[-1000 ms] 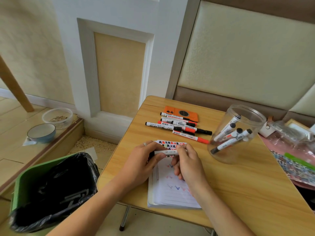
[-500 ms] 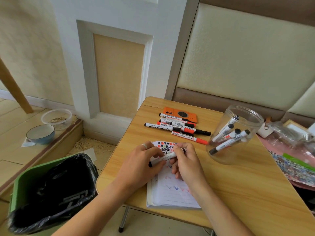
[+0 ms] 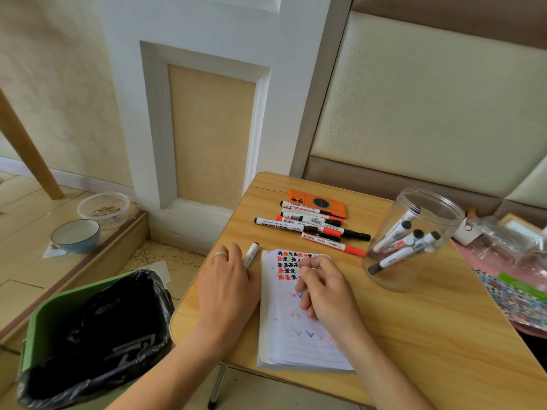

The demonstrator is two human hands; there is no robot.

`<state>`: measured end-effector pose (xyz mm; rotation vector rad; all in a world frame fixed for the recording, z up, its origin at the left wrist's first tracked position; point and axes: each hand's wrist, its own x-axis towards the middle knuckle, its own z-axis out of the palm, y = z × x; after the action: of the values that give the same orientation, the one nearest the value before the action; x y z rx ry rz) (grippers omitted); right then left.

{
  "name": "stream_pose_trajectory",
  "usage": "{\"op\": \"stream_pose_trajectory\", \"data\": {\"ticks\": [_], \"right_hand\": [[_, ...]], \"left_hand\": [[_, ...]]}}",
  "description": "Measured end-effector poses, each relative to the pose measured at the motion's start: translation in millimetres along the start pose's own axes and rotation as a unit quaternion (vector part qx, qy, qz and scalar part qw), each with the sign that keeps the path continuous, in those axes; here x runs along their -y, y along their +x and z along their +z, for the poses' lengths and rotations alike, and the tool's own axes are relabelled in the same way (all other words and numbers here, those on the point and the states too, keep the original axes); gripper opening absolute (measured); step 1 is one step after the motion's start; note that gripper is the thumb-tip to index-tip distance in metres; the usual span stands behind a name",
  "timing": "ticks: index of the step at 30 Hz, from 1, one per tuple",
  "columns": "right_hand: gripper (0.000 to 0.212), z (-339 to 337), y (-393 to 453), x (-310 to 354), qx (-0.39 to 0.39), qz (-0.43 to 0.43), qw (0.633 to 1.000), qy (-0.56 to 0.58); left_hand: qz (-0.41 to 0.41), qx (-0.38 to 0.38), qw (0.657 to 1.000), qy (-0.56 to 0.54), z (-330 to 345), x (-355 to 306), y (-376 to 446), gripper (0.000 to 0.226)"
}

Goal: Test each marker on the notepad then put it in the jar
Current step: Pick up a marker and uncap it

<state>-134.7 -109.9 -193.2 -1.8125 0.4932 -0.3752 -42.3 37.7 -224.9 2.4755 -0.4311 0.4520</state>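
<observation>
My left hand [image 3: 228, 287] rests on the wooden table [image 3: 429, 329] left of the notepad and grips a white marker [image 3: 251, 253] whose black end sticks up past my fingers. My right hand [image 3: 324, 290] lies on the lined notepad [image 3: 296, 338] with its fingers curled; what they hold is hidden. The page carries several small coloured ticks and a patterned strip at its top. To the right stands a clear plastic jar [image 3: 384, 279] with several markers [image 3: 402, 245] in it. Several loose black and red markers [image 3: 313, 226] lie beyond the notepad.
An orange flat case [image 3: 331, 202] lies behind the loose markers. Plastic bags and patterned paper [image 3: 518, 261] crowd the table's right edge. A green bin with a black liner [image 3: 88, 329] stands on the floor at the left, and two bowls [image 3: 75, 235] sit farther off.
Both hands held one marker together over the notepad's top. They have parted: my left hand moved left onto the table with the marker, and my right hand dropped onto the page.
</observation>
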Motion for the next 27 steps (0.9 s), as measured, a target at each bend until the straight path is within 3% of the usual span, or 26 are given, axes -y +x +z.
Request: {"op": "stream_pose_trajectory", "data": {"ticks": [4, 8, 10, 14, 17, 21, 27], "right_hand": [[0.013, -1, 2, -1, 0.003, 0.004, 1.000, 0.003], [0.014, -13, 14, 7, -0.005, 0.014, 1.000, 0.019], [0.014, -23, 29, 11, -0.048, -0.011, 0.998, -0.042], [0.011, -43, 70, 12, -0.170, -0.114, 0.928, -0.311], [0.016, -47, 92, 5, -0.137, -0.103, 0.886, -0.431], [0.022, -44, 100, 0, -0.084, -0.076, 0.854, -0.508], [0.023, -51, 96, -7, -0.092, -0.116, 0.832, -0.535]], "left_hand": [[0.018, -0.027, 0.999, 0.020, 3, 0, 0, 0.020], [0.140, -0.003, 0.990, 0.002, 1, -4, -1, 0.031], [0.172, 0.032, 0.984, 0.008, 1, -3, -1, 0.037], [0.170, 0.060, 0.984, 0.003, 2, -1, 0, 0.042], [0.173, 0.065, 0.983, 0.001, 0, -2, 0, 0.044], [0.173, 0.063, 0.983, 0.004, 0, -2, 0, 0.043], [0.177, 0.055, 0.983, 0.007, -1, -3, -1, 0.035]]}}
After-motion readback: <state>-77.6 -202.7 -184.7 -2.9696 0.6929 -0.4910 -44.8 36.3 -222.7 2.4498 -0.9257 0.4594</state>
